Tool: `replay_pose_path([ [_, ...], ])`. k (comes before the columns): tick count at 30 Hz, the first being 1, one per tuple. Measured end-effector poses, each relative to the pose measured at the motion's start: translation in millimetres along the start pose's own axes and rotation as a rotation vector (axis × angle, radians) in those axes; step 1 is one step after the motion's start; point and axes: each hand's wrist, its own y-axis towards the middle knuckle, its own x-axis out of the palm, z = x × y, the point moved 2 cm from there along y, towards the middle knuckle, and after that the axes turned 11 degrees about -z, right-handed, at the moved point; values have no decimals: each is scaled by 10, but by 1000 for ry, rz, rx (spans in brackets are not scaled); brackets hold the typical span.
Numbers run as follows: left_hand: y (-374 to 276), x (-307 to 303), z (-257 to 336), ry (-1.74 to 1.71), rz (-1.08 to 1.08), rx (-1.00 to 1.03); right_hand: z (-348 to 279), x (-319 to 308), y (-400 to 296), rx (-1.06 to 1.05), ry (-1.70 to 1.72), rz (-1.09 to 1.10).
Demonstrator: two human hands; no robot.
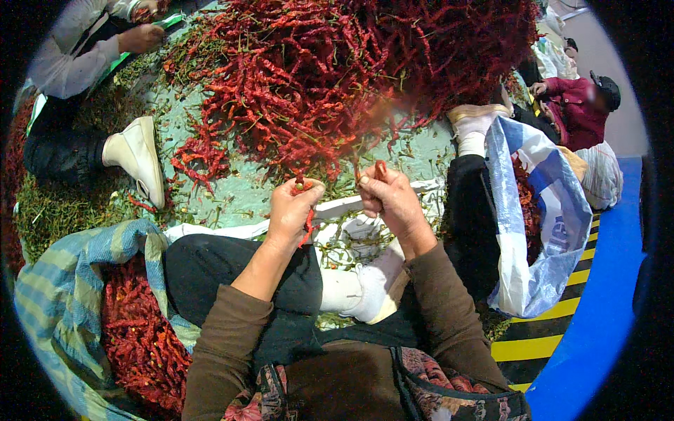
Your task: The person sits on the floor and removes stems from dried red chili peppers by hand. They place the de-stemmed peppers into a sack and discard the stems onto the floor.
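Observation:
My left hand (290, 209) is closed around red chili peppers (307, 231); one hangs below the fingers and another pokes out above the thumb. Across a small gap, my right hand (392, 197) pinches a thin dark piece between thumb and forefinger, with a curled red chili pepper (380, 167) showing over its knuckles. Beyond both hands rises a large heap of wrinkled red chilies (295, 89), many with stems. Below them, green stems are strewn over a white sheet (368, 231) by my white-socked foot (363, 294).
A blue-and-green striped sack (63, 284) holding red chilies (142, 326) stands at my left. On the right, a white-and-blue sack (513, 258) also contains chilies. Co-workers sit nearby: one hand (141, 39) is at upper left, and a person in maroon (574, 110) at right. Green stems (63, 210) lie left.

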Motion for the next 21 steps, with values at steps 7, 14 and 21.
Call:
replay_pose_path([
  [7, 38, -144, -35, -31, 49, 19, -1020, 216, -1149, -247, -749, 337],
  [14, -210, -255, 584, -181, 150, 254, -1867, -338, -2383, 39, -2319, 1027],
  [21, -344, -676, 804, -294, 331, 472, -452, 468, -989, -417, -1676, 37],
])
